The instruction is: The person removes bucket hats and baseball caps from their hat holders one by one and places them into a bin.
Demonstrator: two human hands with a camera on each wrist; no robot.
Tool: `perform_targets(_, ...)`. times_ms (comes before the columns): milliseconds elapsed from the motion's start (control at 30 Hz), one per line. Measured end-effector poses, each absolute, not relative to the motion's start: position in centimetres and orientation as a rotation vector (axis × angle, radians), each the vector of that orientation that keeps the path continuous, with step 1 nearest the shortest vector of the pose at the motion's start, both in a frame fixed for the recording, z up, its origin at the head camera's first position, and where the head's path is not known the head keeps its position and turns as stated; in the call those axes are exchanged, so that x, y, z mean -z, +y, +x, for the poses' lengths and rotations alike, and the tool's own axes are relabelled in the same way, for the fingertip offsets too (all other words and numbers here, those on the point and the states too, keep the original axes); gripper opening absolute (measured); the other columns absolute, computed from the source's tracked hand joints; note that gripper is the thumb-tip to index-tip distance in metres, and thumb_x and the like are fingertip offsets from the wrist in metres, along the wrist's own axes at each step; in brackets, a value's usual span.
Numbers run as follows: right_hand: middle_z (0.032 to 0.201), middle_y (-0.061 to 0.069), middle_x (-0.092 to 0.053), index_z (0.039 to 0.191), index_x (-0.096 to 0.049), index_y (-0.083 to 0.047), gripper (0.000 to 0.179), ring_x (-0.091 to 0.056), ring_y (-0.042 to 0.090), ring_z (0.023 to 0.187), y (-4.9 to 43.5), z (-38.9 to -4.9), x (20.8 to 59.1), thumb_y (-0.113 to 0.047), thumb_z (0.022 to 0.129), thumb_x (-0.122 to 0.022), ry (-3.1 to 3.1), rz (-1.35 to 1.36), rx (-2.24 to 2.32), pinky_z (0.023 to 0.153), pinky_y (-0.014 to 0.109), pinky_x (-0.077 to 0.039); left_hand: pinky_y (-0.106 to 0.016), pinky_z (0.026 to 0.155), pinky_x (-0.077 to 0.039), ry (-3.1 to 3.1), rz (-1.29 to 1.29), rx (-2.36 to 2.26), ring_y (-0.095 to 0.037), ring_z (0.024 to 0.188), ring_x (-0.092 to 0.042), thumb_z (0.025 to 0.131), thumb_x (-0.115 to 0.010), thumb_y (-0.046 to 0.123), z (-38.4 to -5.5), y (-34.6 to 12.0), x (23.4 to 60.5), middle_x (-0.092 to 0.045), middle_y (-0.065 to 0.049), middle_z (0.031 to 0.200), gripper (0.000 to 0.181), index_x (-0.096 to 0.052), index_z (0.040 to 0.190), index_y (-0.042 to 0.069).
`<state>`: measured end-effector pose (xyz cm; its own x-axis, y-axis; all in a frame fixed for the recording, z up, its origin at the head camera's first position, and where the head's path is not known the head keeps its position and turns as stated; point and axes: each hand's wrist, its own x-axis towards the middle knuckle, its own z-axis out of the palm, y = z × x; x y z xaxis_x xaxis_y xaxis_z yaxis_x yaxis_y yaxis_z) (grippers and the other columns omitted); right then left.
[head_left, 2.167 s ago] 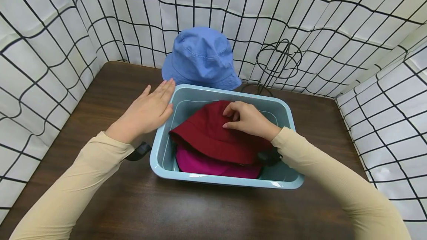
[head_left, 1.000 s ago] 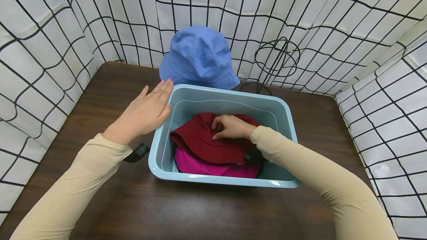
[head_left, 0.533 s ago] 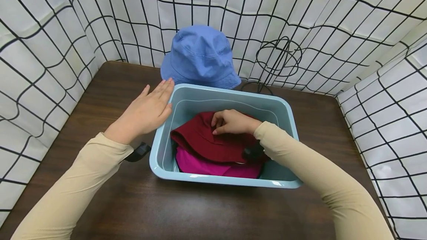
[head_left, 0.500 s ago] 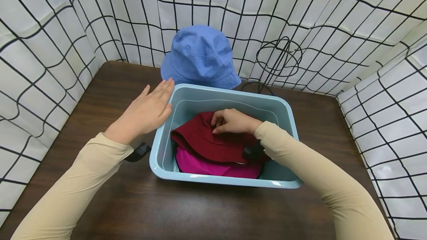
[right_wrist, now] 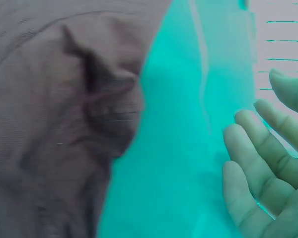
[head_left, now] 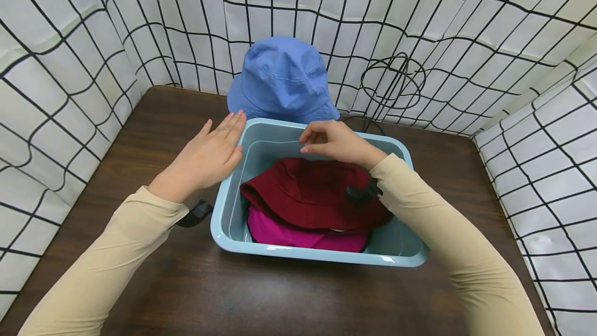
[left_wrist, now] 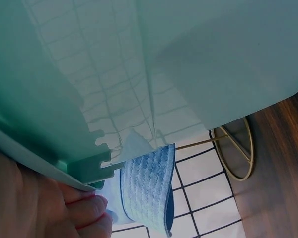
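Note:
A light blue plastic tub [head_left: 322, 256] stands on the table with a dark red bucket hat [head_left: 298, 191] inside. Under that hat lies a magenta piece of headwear [head_left: 298, 232], mostly covered. My left hand [head_left: 202, 159] rests along the tub's left rim, fingers straight; the left wrist view shows its fingertips [left_wrist: 89, 213] against the rim. Over the tub's far side hovers my right hand [head_left: 338, 141], its fingers loosely bent and holding nothing. In the right wrist view the red hat [right_wrist: 64, 124] is apart from those fingers [right_wrist: 258, 163].
A blue bucket hat [head_left: 284, 79] sits behind the tub, close to my left fingertips. Right of it stands a black wire rack [head_left: 394, 82] with looped rings. White cloth walls with a black grid [head_left: 186, 14] enclose the dark wooden table [head_left: 261, 294].
My right hand pressed into the red hat's crown, pushing it lower in the tub, then lifted off toward the far rim. The left hand has kept its place.

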<state>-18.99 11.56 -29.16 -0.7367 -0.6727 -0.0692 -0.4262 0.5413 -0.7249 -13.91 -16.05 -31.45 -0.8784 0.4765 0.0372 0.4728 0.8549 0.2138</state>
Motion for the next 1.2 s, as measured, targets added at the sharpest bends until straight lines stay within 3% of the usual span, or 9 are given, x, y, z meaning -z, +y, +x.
perform_targets(300, 0.089, 0.006, -0.065, 0.103, -0.066, -0.002, 0.02, -0.059, 0.019, 0.082, 12.1, -20.0, 26.5, -0.014, 0.088, -0.067, 2.519, -0.85, 1.169, 0.068, 0.029, -0.045, -0.057, 0.11, -0.011, 3.004, 0.761, -0.348, -0.03, 0.143, -0.013, 0.099, -0.035, 0.025, -13.9, -16.1, 31.4, -0.015, -0.018, 0.154, 0.06, -0.017, 0.147, -0.006)
perform_targets(567, 0.092, 0.008, -0.064, 0.103, -0.064, 0.001, 0.021, -0.059, 0.019, 0.082, 12.5, -20.7, 25.5, -0.012, 0.087, -0.067, 2.566, -0.803, 1.258, 0.071, 0.032, -0.05, -0.057, 0.11, -0.013, 3.018, 0.768, -0.349, -0.03, 0.142, -0.015, 0.098, -0.035, 0.024, -13.8, -16.1, 31.4, -0.017, -0.019, 0.154, 0.06, -0.018, 0.147, -0.007)
perform_targets(933, 0.099, 0.006, -0.064, 0.108, -0.064, -0.001, 0.024, -0.057, 0.016, 0.087, 12.5, -21.7, 24.2, -0.014, 0.088, -0.066, 2.646, -0.753, 1.262, 0.075, 0.028, -0.045, -0.058, 0.11, -0.014, 3.037, 0.78, -0.347, -0.031, 0.142, -0.017, 0.098, -0.036, 0.024, -13.7, -16.1, 31.5, -0.019, -0.019, 0.153, 0.059, -0.02, 0.146, -0.007)
perform_targets(1200, 0.098, 0.008, -0.063, 0.109, -0.062, 0.0, 0.025, -0.057, 0.021, 0.086, 12.0, -23.4, 23.5, -0.014, 0.089, -0.065, 2.702, -0.724, 1.302, 0.076, 0.026, -0.045, -0.057, 0.11, -0.014, 3.03, 0.764, -0.344, -0.03, 0.142, -0.016, 0.099, -0.036, 0.024, -13.7, -16.1, 31.4, -0.018, -0.019, 0.154, 0.06, -0.019, 0.147, -0.007)
